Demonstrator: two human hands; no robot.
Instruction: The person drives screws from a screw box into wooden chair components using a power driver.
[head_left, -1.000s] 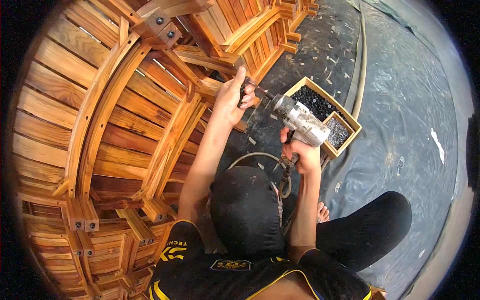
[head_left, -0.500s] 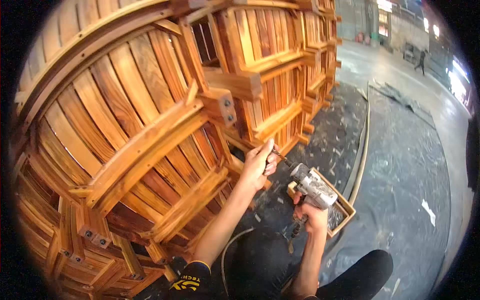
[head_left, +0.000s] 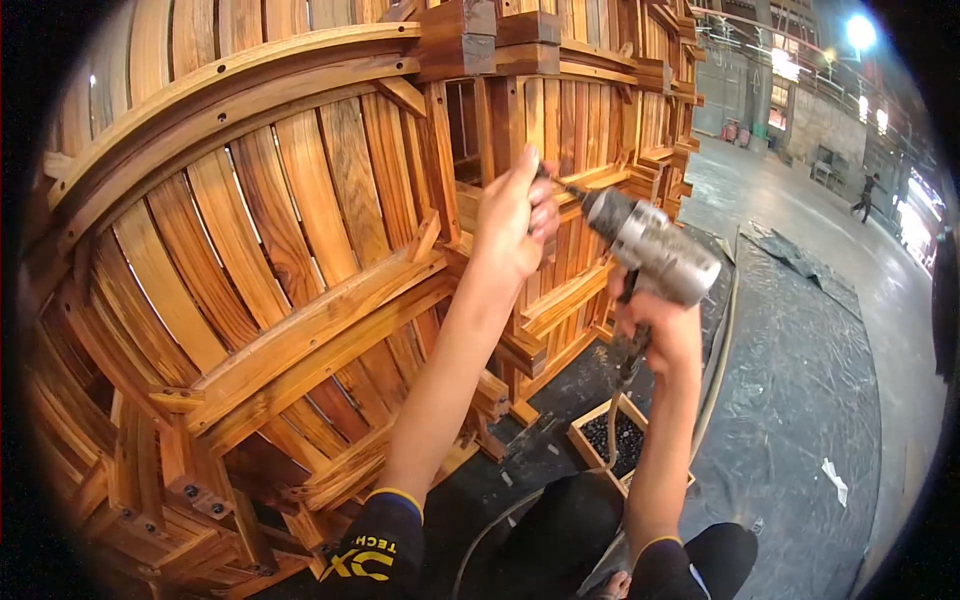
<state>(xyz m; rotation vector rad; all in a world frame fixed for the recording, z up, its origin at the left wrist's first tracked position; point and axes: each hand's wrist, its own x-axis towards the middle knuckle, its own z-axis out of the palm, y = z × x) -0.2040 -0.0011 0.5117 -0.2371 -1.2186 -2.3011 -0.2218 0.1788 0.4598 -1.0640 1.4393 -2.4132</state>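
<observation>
My right hand grips the handle of a silver air impact driver, its bit aimed left. Beside the bit tip, my left hand is closed with its thumb raised. A small dark piece shows at those fingers, but I cannot make out what it is. Both hands are held up in front of slatted wooden furniture pieces, which are stacked together. An air hose hangs from the driver's handle.
On the floor below is a wooden box of small dark hardware. A black sheet covers the floor at right, with a pale hose along it. Far off, a person stands near the wall.
Both hands and the driver have risen from low by the box to the height of the middle rails. The view has tilted up slightly, and the distant person has shifted right.
</observation>
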